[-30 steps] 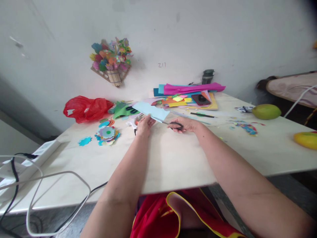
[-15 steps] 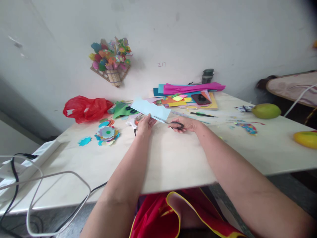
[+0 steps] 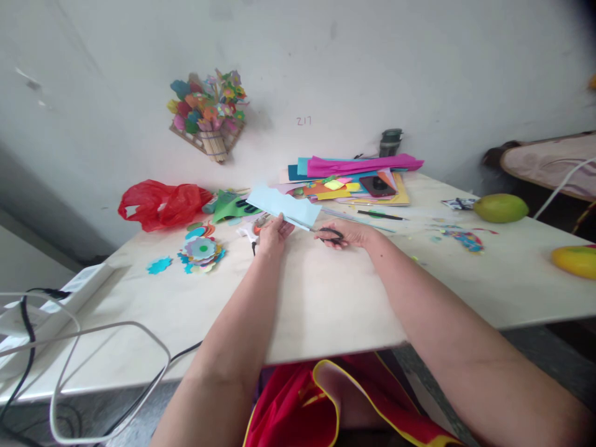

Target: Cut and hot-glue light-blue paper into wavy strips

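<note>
A light blue sheet of paper (image 3: 284,206) with a wavy upper edge is held up over the table. My left hand (image 3: 274,233) is closed on its lower edge, thumb on top. In my right hand (image 3: 342,234) is a pair of scissors with black handles (image 3: 331,235), fingers through the loops. The blades point left and lie along the paper's lower right edge, partly hidden by it. Left of my left hand sits a pile of cut paper flowers (image 3: 202,249), with one blue scalloped piece (image 3: 159,266) beside it.
A red plastic bag (image 3: 162,203) and green paper (image 3: 228,208) lie at the back left. Behind the hands are stacked coloured sheets (image 3: 363,164), a phone (image 3: 377,186) and a black pen (image 3: 382,215). Mangoes (image 3: 500,208) rest at right; a power strip (image 3: 88,285) and cables at left.
My right hand and the scissors have shifted slightly left, further along the paper's edge. My left hand and the paper stay nearly still.
</note>
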Demonstrator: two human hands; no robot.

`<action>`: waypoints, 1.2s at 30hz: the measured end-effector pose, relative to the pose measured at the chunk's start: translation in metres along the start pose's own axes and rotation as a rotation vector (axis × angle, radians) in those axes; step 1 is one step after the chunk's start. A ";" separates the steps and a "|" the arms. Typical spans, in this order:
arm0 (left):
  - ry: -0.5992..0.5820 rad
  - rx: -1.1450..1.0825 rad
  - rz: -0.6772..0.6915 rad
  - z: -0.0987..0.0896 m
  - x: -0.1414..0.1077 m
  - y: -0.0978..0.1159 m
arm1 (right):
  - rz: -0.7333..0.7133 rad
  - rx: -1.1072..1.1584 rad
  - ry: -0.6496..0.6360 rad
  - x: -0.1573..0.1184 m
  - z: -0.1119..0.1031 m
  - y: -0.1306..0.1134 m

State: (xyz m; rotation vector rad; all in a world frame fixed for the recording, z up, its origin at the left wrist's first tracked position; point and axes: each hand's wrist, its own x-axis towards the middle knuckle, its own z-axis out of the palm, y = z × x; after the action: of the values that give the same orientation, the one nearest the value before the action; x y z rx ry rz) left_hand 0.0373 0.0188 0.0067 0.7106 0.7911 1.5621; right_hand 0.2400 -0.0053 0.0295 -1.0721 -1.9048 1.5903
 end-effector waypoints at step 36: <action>0.044 0.001 0.009 -0.002 0.002 0.000 | 0.048 -0.013 -0.041 -0.006 -0.012 0.004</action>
State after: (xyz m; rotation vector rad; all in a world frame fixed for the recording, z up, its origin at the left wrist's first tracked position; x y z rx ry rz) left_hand 0.0349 0.0210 0.0055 0.6835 0.8220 1.5903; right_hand 0.2534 -0.0020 0.0291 -1.1072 -1.9318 1.6403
